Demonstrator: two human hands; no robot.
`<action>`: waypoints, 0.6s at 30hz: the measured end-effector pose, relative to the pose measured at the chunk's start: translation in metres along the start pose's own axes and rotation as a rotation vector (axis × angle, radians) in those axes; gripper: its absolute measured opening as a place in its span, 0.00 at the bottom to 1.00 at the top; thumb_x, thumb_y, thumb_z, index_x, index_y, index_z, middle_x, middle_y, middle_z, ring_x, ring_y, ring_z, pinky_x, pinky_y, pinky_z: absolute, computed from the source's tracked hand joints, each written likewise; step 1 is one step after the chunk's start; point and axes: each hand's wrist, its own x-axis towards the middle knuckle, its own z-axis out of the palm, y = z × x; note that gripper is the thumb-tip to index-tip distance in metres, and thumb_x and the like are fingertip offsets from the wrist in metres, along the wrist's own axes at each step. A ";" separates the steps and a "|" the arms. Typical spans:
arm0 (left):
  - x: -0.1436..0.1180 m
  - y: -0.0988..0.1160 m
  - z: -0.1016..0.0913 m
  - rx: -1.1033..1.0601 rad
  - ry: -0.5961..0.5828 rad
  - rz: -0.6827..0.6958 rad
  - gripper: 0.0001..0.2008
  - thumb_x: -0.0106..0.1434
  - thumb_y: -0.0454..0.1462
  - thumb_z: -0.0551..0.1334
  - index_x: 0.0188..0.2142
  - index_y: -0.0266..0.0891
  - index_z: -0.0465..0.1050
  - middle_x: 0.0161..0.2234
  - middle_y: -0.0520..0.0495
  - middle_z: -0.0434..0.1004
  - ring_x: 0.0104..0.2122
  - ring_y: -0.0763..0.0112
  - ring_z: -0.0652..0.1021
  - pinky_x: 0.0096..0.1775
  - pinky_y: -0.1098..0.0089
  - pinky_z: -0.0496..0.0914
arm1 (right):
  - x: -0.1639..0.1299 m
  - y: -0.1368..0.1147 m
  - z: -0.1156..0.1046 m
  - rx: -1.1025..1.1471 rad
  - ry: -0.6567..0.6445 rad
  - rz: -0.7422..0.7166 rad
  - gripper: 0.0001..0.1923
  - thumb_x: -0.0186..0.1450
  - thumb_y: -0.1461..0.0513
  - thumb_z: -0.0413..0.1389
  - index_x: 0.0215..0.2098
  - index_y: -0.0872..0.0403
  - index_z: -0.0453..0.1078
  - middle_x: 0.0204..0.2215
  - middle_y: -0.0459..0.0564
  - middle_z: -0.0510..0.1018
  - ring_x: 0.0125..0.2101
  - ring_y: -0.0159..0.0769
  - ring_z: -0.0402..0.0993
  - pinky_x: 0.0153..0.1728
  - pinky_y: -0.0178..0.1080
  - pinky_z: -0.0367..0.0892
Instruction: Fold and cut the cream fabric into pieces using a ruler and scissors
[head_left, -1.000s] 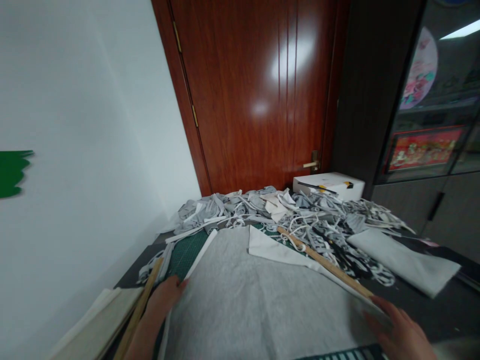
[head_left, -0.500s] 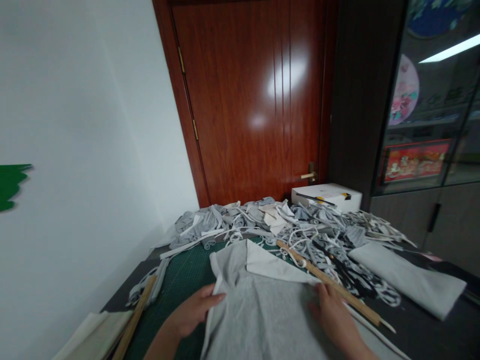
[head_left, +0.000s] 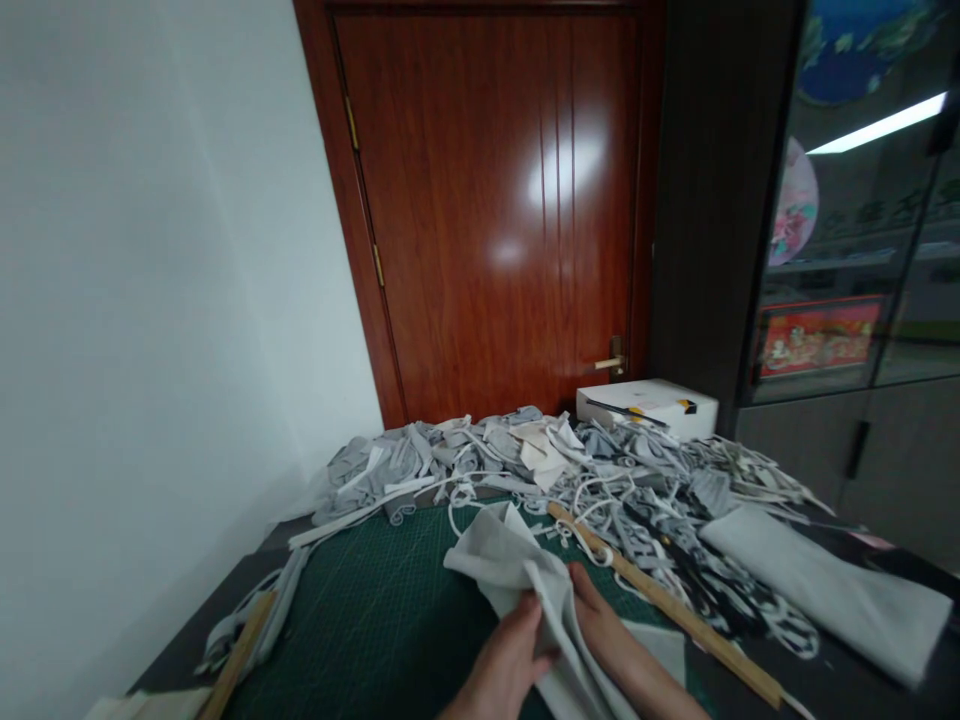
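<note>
Writing: none that you can read; the white box [head_left: 649, 405] carries black and yellow marks too small to make out, and the red framed picture [head_left: 817, 335] in the cabinet shows figures only.
Grey cloth: one piece [head_left: 502, 555], bunched and lifted off the green cutting mat [head_left: 367, 620], low in the middle of the view, gathered between your two hands with its loose folds spilling away from you.
Left hand: your left hand [head_left: 510, 665] comes up from the bottom edge, fingers curled, pinching the cloth's fold from the left side; it is closed on the cloth.
Right hand: your right hand [head_left: 600, 625] lies just beside the left one, fingers stretched forward along the cloth and gripping it from the right, forearm running off toward the lower right.
Wooden rulers: two; one long ruler [head_left: 667, 605] slants across the desk just right of your right hand, a second [head_left: 236, 660] lies at the mat's left edge.
Scrap heap: one broad pile of grey and white strips [head_left: 540, 465] across the far side of the desk, too many to count.
Folded cloth: one pale grey piece [head_left: 825, 585] lying flat on the right, well apart from your hands.
Door: one dark red wooden door [head_left: 495, 200] with a brass handle [head_left: 609, 362], behind the heap.
</note>
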 end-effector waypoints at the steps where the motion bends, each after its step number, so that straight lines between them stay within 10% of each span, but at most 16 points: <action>1: 0.002 0.003 0.002 -0.048 -0.054 -0.002 0.35 0.52 0.60 0.62 0.53 0.44 0.71 0.56 0.43 0.69 0.60 0.52 0.62 0.56 0.57 0.59 | 0.001 -0.007 0.002 0.053 -0.020 0.009 0.20 0.58 0.46 0.49 0.38 0.50 0.70 0.32 0.49 0.79 0.38 0.46 0.75 0.41 0.44 0.70; 5: 0.013 0.021 0.006 -0.100 -0.195 0.011 0.38 0.53 0.63 0.58 0.55 0.43 0.70 0.59 0.45 0.65 0.62 0.50 0.58 0.60 0.55 0.51 | 0.018 -0.042 0.001 0.237 -0.027 -0.037 0.28 0.55 0.50 0.57 0.53 0.48 0.67 0.42 0.50 0.79 0.43 0.45 0.75 0.42 0.44 0.70; 8: 0.029 0.041 0.009 -0.056 -0.068 0.143 0.32 0.56 0.56 0.61 0.57 0.46 0.68 0.62 0.48 0.60 0.63 0.54 0.57 0.60 0.57 0.52 | 0.055 -0.074 -0.006 0.062 -0.067 -0.146 0.26 0.54 0.53 0.58 0.50 0.55 0.71 0.38 0.52 0.80 0.36 0.44 0.77 0.36 0.43 0.72; 10: 0.038 0.055 0.010 -0.011 0.075 0.260 0.28 0.58 0.51 0.61 0.56 0.45 0.69 0.61 0.47 0.61 0.61 0.53 0.61 0.57 0.56 0.57 | 0.091 -0.095 -0.019 -0.208 0.144 -0.281 0.20 0.58 0.55 0.53 0.42 0.58 0.75 0.32 0.53 0.81 0.32 0.43 0.77 0.33 0.42 0.71; 14: 0.041 0.068 -0.006 0.255 0.232 0.401 0.17 0.58 0.46 0.61 0.41 0.41 0.78 0.52 0.41 0.73 0.52 0.53 0.71 0.47 0.62 0.67 | 0.168 -0.130 -0.081 -0.358 0.352 -0.361 0.20 0.58 0.64 0.49 0.47 0.59 0.72 0.43 0.54 0.79 0.45 0.42 0.72 0.47 0.43 0.65; 18: 0.040 0.035 -0.056 0.477 0.267 0.261 0.15 0.56 0.48 0.63 0.32 0.38 0.78 0.39 0.40 0.78 0.40 0.58 0.76 0.36 0.67 0.69 | 0.220 -0.129 -0.150 -0.588 0.378 -0.313 0.19 0.53 0.72 0.52 0.42 0.60 0.76 0.46 0.60 0.76 0.52 0.54 0.65 0.52 0.55 0.55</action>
